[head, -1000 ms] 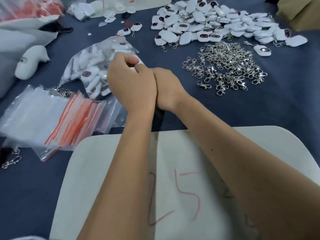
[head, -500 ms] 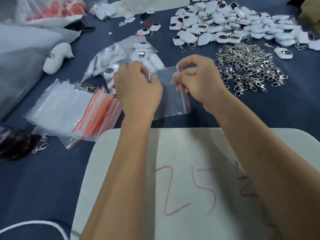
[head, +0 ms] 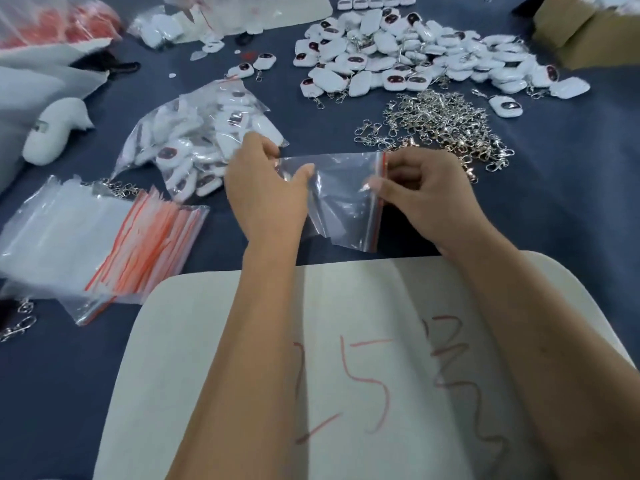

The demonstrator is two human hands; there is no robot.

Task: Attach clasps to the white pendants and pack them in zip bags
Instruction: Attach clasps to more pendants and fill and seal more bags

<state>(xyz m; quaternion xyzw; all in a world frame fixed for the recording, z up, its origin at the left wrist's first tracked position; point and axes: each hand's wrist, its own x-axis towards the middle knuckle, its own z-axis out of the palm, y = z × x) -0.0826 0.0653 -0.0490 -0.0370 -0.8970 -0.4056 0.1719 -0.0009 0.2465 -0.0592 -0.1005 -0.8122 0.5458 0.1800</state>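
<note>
I hold a clear zip bag [head: 341, 202] with a red zip line stretched between both hands above the dark blue table. My left hand [head: 265, 188] grips the bag's closed end; whether a pendant sits under its fingers is hidden. My right hand [head: 420, 194] pinches the red zip edge. A heap of white pendants [head: 398, 57] lies at the back, and a pile of silver clasps [head: 446, 128] lies just behind my right hand. A stack of empty zip bags [head: 100, 233] lies to the left.
A clear bag of packed pendants [head: 194, 140] lies behind my left hand. A white board [head: 194, 358] with red numbers sits under my forearms. A white figure [head: 52, 129] and plastic sheets are far left, a cardboard box [head: 585, 26] far right, loose clasps [head: 17, 327] at the left edge.
My hands, pressed together a second ago, have drawn apart. The zip bag now hangs stretched between them, wider than half a second ago.
</note>
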